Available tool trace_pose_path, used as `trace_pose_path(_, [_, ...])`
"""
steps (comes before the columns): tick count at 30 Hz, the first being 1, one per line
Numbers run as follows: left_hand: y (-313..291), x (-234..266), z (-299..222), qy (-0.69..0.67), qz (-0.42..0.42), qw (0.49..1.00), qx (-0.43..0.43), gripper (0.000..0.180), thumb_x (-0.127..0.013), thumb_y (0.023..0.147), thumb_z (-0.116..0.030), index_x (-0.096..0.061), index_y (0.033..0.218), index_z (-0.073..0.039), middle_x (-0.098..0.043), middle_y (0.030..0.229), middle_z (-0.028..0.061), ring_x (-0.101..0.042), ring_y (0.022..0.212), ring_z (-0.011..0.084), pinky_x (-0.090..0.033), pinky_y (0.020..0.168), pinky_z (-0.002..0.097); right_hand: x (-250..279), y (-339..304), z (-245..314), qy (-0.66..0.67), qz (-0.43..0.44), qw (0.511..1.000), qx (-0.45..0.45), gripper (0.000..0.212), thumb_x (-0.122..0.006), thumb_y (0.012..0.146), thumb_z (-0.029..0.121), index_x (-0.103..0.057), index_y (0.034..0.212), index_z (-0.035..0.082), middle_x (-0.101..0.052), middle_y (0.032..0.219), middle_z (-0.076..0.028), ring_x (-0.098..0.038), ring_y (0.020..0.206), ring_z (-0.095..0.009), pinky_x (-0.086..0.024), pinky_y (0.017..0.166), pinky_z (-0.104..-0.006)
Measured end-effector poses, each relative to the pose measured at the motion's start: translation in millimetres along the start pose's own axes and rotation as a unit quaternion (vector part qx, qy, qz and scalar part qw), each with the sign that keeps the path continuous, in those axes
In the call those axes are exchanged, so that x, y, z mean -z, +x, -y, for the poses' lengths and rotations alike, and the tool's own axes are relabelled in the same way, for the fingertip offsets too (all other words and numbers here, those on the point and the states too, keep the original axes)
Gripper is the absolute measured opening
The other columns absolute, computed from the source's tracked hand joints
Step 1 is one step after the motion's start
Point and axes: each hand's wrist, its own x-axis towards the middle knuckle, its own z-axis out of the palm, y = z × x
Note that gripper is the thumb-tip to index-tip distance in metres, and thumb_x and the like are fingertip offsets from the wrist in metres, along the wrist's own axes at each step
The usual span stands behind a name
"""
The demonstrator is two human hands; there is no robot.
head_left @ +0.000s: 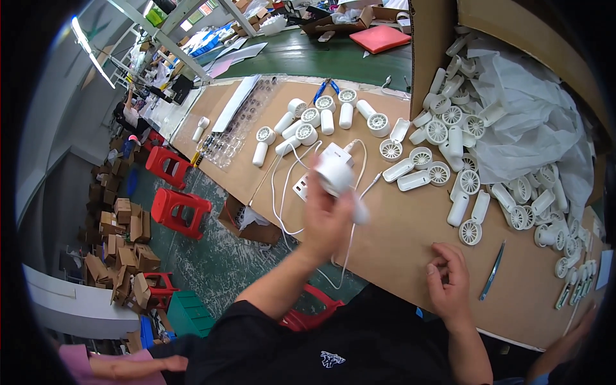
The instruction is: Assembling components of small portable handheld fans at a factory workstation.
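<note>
Black shirt [269, 350] at bottom, head cam. L hand [323, 221] fingers gripping blurred white fan [335, 174], ctr; R hand [448, 282] half-curled, looks empty, lower right. Whole fans [346, 116] upper ctr prob. done; open shells [414, 180] right of ctr prob. left.

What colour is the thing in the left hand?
White; the held thing shows, blurred, in the head view.

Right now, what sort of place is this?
Probably a small assembly workshop or factory floor: white fan-shaped parts spread over a brown worktable, a long green work surface beyond it, and cardboard boxes piled at left.
</note>
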Motion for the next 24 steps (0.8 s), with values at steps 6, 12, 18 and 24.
trace_pose_path(6, [84, 142, 39, 0.247, -0.210, 0.943, -0.081, 0.072, -0.063, 0.103, -0.014, -0.024, 0.162, 0.000, -0.070, 0.121, 0.0188, -0.069, 0.104, 0.0214, -0.055, 0.088, 0.0300, 0, 1, 0, -0.007, 0.027, 1.000, -0.009, 0.035, -0.063, 0.090, -0.006, -0.065, 0.125, -0.003, -0.064, 0.118, -0.013, -0.056, 0.076, -0.014, -0.044, 0.061, -0.0232])
trace_pose_path(12, [141, 252, 102, 0.386, -0.255, 0.886, -0.039, 0.062, -0.063, 0.104, -0.022, -0.036, 0.155, 0.001, -0.069, 0.128, 0.0234, -0.070, 0.108, 0.0302, -0.056, 0.092, 0.0352, -2, 3, 3, -0.008, 0.038, 0.999, -0.010, 0.026, -0.064, 0.090, -0.006, -0.069, 0.115, -0.003, -0.067, 0.105, -0.009, -0.051, 0.068, -0.013, -0.041, 0.058, -0.0234])
trace_pose_path(18, [176, 241, 118, 0.430, -0.236, 0.871, 0.022, 0.058, -0.060, 0.105, -0.032, -0.046, 0.150, 0.002, -0.067, 0.133, 0.0236, -0.067, 0.117, 0.0366, -0.053, 0.101, 0.0406, -2, 5, 6, -0.031, 0.032, 0.999, -0.020, 0.020, -0.064, 0.089, -0.006, -0.071, 0.108, -0.002, -0.068, 0.096, -0.007, -0.047, 0.063, -0.012, -0.039, 0.056, -0.0237])
trace_pose_path(24, [175, 233, 135, 0.530, -0.134, 0.834, -0.072, 0.056, -0.057, 0.104, -0.035, -0.053, 0.146, 0.002, -0.063, 0.140, 0.0207, -0.061, 0.127, 0.0365, -0.047, 0.109, 0.0408, -5, 5, 5, -0.040, 0.038, 0.998, -0.015, 0.018, -0.064, 0.089, -0.007, -0.072, 0.105, -0.002, -0.068, 0.093, -0.007, -0.047, 0.061, -0.013, -0.039, 0.056, -0.0243])
